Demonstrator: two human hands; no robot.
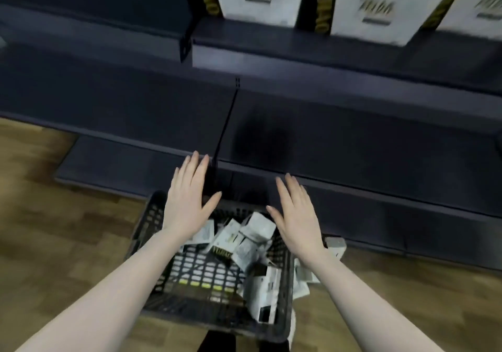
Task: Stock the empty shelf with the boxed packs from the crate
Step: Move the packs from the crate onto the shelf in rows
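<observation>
- wood floor (49, 237) far left, dark shelf unit runs across the whole top of the view
- lower shelf (353, 134) dark and bare, just beyond the hands
- left hand (187, 196) flat, fingers straight and close together, thumb out, holding nothing; hovers over the far-left rim of the crate
- crate (173, 283) dark plastic lattice, on the floor in front of the shelf base, between both forearms
- boxed packs (244, 240) white, piled loose in the crate's far and right side, tilted every way; print too blurred to read
- right hand (296, 215) also flat, fingers straight, empty, above the crate's far-right corner
- a few packs (335, 245) outside the crate on its right
- upper shelf (298, 50) carries white boxes (385, 3) standing in a row, top right
</observation>
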